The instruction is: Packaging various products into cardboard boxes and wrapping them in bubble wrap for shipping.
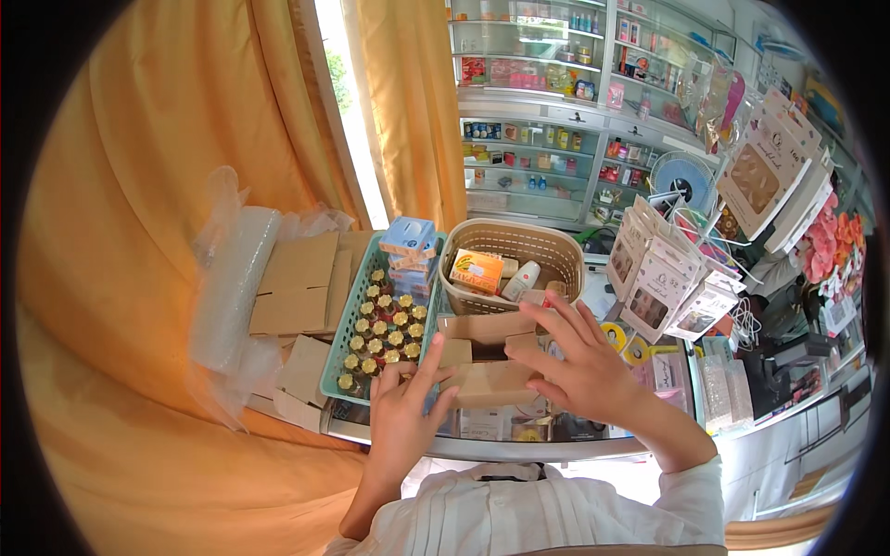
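A small open cardboard box (487,384) lies on the glass counter in front of me, its flaps spread. My left hand (410,396) is at its left side, fingers apart, over the near corner of the green plastic basket (338,320). That basket holds several gold-capped bottles (375,346) and a stack of blue boxes (409,236). My right hand (573,354) hovers at the box's right side with fingers spread; whether it touches a flap I cannot tell. Beyond the box, a beige plastic basket (514,229) contains an orange papaya soap box (477,271) and a white bottle (520,281).
Flattened cardboard (292,285) and a bubble wrap roll (236,285) lie at the left by orange curtains (167,139). A rack of boxed false nails (650,288) stands at the right. Glass shelves (535,104) rise behind. The counter's metal edge (528,450) is near my body.
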### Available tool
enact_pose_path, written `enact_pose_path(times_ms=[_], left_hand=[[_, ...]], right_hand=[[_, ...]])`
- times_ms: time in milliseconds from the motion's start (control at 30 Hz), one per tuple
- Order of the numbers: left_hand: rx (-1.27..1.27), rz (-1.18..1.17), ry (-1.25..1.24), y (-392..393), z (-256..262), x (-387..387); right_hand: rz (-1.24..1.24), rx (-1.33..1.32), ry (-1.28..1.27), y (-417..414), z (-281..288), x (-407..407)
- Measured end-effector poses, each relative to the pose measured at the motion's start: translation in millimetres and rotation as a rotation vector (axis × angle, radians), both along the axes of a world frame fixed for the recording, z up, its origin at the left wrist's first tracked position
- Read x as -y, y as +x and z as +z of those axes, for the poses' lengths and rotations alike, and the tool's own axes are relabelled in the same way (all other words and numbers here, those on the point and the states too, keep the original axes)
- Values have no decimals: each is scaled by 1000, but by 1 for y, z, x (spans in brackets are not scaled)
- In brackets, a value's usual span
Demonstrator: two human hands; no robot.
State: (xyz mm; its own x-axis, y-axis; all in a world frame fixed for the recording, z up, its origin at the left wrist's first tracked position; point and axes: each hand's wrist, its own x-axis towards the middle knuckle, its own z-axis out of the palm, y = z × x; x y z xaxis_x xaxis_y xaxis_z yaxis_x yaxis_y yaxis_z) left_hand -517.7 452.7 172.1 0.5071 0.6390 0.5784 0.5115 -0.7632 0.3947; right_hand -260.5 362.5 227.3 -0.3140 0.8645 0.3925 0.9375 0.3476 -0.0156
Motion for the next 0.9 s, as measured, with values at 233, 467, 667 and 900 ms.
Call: enact_pose_path(times_ms=[233,467,667,900], left_hand=[[46,0,45,-1,-4,1],[27,15,60,-2,-9,2],[77,16,92,-1,-13,1],[87,28,144,0,-18,1]], right_hand=[[55,-41,-75,1,1,-21],[120,-109,-105,-1,-7,-17],[91,-3,-86,-12,-21,-1],[79,46,-53,-13,-30,3]])
